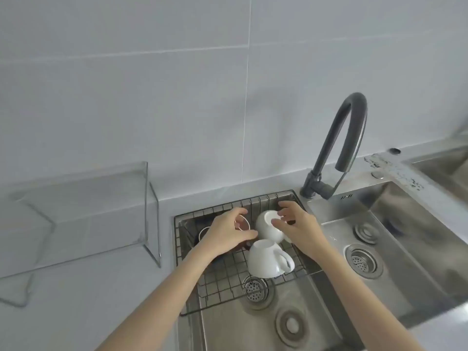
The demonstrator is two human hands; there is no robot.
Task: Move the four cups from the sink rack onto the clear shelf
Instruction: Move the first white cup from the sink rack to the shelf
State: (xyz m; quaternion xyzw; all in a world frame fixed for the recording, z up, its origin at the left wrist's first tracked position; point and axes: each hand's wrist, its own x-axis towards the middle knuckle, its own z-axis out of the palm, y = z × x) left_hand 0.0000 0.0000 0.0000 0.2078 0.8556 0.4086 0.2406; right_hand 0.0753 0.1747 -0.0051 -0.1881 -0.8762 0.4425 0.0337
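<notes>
A wire sink rack (228,282) hangs in the left basin with the cups in it. My left hand (228,231) curls over a dark cup (243,224), thumb and forefinger on either side of its rim. A second dark cup (203,233) shows just left of that hand, mostly hidden. My right hand (296,224) grips the base of an upside-down white cup (266,228). Another white cup (266,259) lies upside down in front, handle to the right, untouched. The clear shelf (145,198) stands on the counter to the left and holds nothing.
A dark curved faucet (339,148) rises behind the rack's right corner. The right basin (405,224) has drain strainers in its floor. A tiled wall is behind. White counter (88,300) lies under and in front of the clear shelf.
</notes>
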